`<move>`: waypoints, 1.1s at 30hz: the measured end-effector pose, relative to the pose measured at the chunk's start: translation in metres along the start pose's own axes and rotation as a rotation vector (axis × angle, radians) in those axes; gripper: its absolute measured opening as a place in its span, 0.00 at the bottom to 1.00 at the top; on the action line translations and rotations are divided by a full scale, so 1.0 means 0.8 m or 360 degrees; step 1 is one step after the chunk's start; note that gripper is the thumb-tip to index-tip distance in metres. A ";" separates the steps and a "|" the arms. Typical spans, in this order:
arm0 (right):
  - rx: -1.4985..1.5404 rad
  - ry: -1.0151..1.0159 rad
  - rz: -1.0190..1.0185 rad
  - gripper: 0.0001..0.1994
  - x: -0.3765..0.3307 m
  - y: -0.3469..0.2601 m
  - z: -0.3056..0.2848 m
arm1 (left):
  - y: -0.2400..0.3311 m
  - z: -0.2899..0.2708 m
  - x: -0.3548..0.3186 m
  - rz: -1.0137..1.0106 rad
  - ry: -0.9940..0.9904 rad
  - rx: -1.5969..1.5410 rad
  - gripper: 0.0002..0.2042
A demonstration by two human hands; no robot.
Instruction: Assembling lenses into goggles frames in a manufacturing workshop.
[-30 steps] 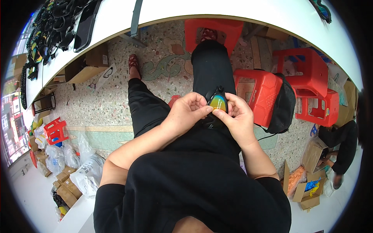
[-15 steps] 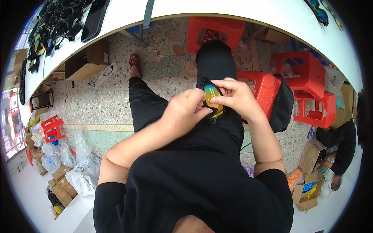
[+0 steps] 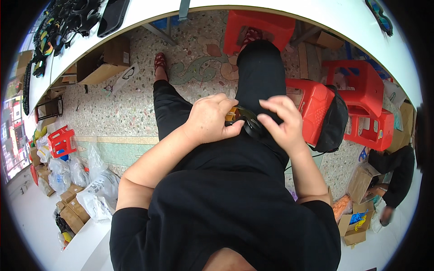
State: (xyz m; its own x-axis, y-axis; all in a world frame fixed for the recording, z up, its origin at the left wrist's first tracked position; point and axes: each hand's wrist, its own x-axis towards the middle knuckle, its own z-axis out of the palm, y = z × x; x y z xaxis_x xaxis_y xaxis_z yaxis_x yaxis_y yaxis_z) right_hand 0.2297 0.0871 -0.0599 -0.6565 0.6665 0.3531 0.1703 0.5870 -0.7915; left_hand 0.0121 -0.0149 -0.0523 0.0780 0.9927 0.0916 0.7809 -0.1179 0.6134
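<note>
I sit with black-trousered legs stretched out over a patterned stone floor. My left hand [image 3: 211,118] is closed around one end of a pair of black goggles with an orange-tinted lens [image 3: 244,121], held just above my lap. My right hand [image 3: 281,123] touches the other, black end of the goggles with thumb and fingers curled on the frame. Much of the lens is hidden by my left fingers.
A white table [image 3: 135,18] curves along the top, with several dark goggles [image 3: 68,22] on its left part. Red plastic stools [image 3: 357,104] stand at right, one with a black bag [image 3: 332,124]. Cardboard boxes [image 3: 101,63] and plastic bags [image 3: 81,176] sit at left. Another person [image 3: 393,174] crouches at right.
Both hands turned the goggles: the coloured lens that faced up is now mostly hidden, the dark frame shows. My right hand shifted from above the lens to its right end.
</note>
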 end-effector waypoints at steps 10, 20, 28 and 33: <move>-0.0334 -0.0017 -0.0325 0.14 -0.036 -0.019 0.014 | 0.004 0.024 -0.008 -0.0016 0.0225 -0.0050 0.19; 0.0030 -0.0146 -0.0014 0.29 -0.020 -0.021 -0.008 | 0.020 0.011 -0.015 0.0212 0.0285 -0.0105 0.25; 0.0144 -0.0248 0.0063 0.24 -0.015 -0.031 0.002 | 0.031 0.004 -0.017 0.0292 0.0329 -0.0080 0.26; 0.0365 -0.0140 0.0288 0.20 -0.029 -0.024 0.014 | 0.030 -0.025 -0.017 0.0393 0.0442 -0.0140 0.28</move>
State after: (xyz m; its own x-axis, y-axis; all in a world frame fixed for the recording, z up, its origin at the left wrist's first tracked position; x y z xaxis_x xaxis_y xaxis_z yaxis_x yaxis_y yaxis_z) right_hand 0.2334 0.0551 -0.0587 -0.6934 0.7026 0.1598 0.1262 0.3368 -0.9331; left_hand 0.0174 -0.0316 -0.0231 0.0765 0.8914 0.4467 0.7026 -0.3661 0.6102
